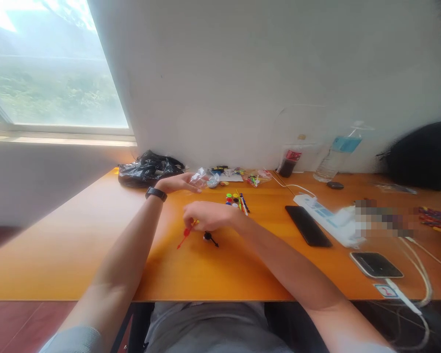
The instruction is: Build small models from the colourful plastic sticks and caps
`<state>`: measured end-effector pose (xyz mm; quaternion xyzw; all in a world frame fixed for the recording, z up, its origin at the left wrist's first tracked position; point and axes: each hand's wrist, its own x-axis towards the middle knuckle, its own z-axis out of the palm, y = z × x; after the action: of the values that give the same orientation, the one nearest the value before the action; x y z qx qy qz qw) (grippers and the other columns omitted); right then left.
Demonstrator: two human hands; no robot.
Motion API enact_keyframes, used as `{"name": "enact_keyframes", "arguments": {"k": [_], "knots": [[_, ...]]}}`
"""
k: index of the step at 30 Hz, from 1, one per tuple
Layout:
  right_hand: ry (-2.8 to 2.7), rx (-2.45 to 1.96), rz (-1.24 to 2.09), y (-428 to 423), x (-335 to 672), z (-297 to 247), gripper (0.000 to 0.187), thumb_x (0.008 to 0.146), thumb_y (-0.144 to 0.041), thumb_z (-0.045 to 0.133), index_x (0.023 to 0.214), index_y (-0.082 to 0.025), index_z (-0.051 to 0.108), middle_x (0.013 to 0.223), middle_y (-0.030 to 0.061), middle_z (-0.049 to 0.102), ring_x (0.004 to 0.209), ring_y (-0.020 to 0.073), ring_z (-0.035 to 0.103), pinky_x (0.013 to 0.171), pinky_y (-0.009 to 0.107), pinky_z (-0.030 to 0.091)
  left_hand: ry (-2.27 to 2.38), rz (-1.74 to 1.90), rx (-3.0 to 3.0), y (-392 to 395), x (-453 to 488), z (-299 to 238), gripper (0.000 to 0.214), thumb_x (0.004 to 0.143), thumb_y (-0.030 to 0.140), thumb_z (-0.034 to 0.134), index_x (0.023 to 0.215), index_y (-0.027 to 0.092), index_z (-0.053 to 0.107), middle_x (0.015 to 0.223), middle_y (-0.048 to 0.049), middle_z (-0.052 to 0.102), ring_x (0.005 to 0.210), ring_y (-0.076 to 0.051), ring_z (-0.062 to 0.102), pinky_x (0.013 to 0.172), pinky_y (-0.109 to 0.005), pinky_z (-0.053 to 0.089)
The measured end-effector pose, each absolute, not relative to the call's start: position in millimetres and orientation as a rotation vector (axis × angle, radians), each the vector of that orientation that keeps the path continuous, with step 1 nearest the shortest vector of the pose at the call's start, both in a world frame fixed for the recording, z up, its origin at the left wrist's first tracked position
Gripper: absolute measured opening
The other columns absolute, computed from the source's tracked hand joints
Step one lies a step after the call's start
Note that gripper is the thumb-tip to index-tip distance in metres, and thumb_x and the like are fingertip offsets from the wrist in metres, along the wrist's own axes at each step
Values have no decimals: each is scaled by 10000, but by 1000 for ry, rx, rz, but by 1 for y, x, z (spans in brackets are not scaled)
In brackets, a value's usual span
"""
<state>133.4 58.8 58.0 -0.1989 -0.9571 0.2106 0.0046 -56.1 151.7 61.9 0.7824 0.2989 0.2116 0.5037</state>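
My right hand [208, 215] is curled over the orange table [95, 255], pinching a small red stick piece [184, 237] that points down to the left. Just right of it a small black stick piece [209, 238] lies on the table. My left hand [178, 183], with a dark band on the wrist, reaches farther back and touches a clear plastic bag [200, 178]. Its fingers are stretched toward the bag. A cluster of small coloured caps and sticks [237, 200] lies behind my right hand.
A black plastic bag [147, 167] sits at the back left by the wall. Along the back stand a dark drink bottle [289, 162] and a water bottle [338, 157]. A black phone [307, 225], a white power strip [323, 215], a second phone [375, 264] and cables lie at the right.
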Motion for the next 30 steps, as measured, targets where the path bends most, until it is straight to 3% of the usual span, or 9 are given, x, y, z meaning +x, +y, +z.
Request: {"name": "enact_keyframes", "arguments": {"k": [4, 8, 11, 15, 20, 25, 27, 30], "knots": [[-2820, -505, 783, 41, 142, 94, 73, 954, -246, 639, 929, -199, 689, 994, 33, 708, 891, 173, 631, 734, 275, 460, 636, 488, 1945, 154, -58, 64, 573, 761, 237, 823, 1313, 166, 683, 1041, -69, 765, 991, -233, 700, 950, -361, 545], [-2550, -604, 577, 29, 166, 134, 97, 977, -280, 609, 943, -218, 676, 905, 20, 702, 803, 170, 597, 710, 301, 430, 608, 496, 1996, 157, -62, 65, 510, 736, 218, 817, 1227, 133, 710, 904, -52, 755, 897, -237, 697, 885, -375, 569], [-2299, -792, 320, 34, 192, 151, 116, 977, -289, 585, 974, -220, 678, 813, 15, 669, 733, 175, 553, 668, 311, 394, 666, 531, 1955, 151, -60, 69, 578, 717, 239, 879, 1263, 171, 702, 1026, -76, 760, 974, -246, 704, 911, -388, 574], [-2129, -961, 49, 57, 221, 153, 132, 937, -220, 573, 904, -197, 699, 874, 55, 701, 762, 191, 565, 705, 322, 405, 630, 496, 1898, 141, -52, 78, 718, 735, 278, 902, 1400, 212, 639, 1186, -117, 733, 1109, -271, 685, 947, -421, 572], [-2212, -975, 141, 72, 224, 144, 181, 915, -214, 564, 893, -189, 742, 877, 50, 720, 763, 185, 581, 708, 309, 412, 636, 546, 1912, 131, -39, 87, 626, 741, 307, 907, 1318, 204, 688, 1170, -115, 739, 1081, -267, 687, 935, -403, 563], [-2259, -911, 292, 65, 219, 146, 285, 1004, -362, 525, 951, -195, 749, 946, 47, 745, 845, 191, 616, 737, 303, 427, 589, 591, 1908, 125, -30, 92, 513, 794, 332, 863, 1255, 174, 705, 996, -83, 732, 810, -182, 665, 724, -303, 532], [-2240, -913, 260, 63, 221, 148, 259, 967, -420, 615, 1016, -203, 746, 1008, 61, 748, 939, 215, 636, 784, 311, 445, 574, 606, 1897, 124, -28, 91, 499, 819, 337, 839, 1265, 165, 696, 969, -85, 715, 720, -148, 618, 621, -265, 478], [-2278, -912, 258, 62, 226, 150, 336, 864, -353, 741, 1172, -221, 727, 1049, 59, 751, 974, 229, 651, 819, 322, 459, 587, 649, 1876, 125, -26, 90, 542, 820, 352, 836, 1307, 169, 682, 989, -97, 701, 697, -139, 590, 570, -249, 428]]}}
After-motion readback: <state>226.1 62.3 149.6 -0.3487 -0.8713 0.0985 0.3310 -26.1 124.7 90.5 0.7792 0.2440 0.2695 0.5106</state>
